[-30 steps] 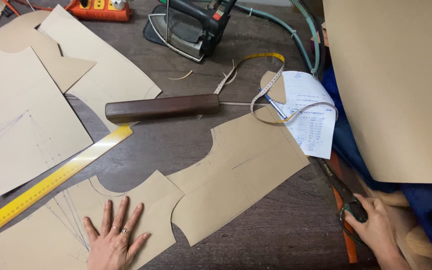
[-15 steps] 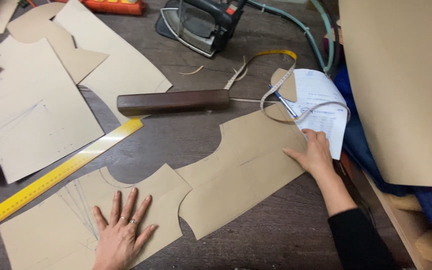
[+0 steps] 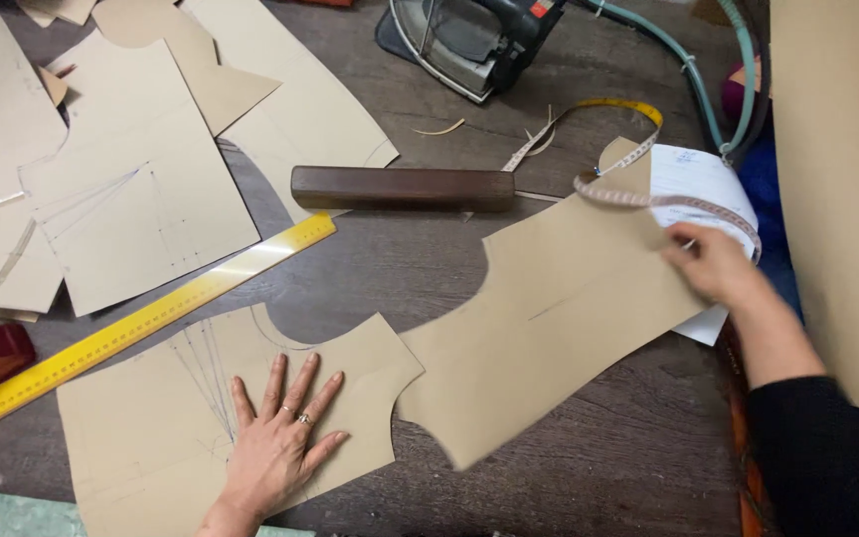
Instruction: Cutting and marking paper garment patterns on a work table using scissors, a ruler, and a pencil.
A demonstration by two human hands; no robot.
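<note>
Left hand (image 3: 280, 443), fingers spread wide, is pressed flat on the near pattern piece (image 3: 151, 428), while the curved pattern piece (image 3: 549, 318) is pinched at its upper edge by the right hand (image 3: 713, 264) and is best drawn slowly, kept unbent.

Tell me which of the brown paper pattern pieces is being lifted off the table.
The long curved piece at centre right: the right hand pinches its upper right edge and it looks raised and blurred. The piece under the left hand and the others lie flat.
</note>
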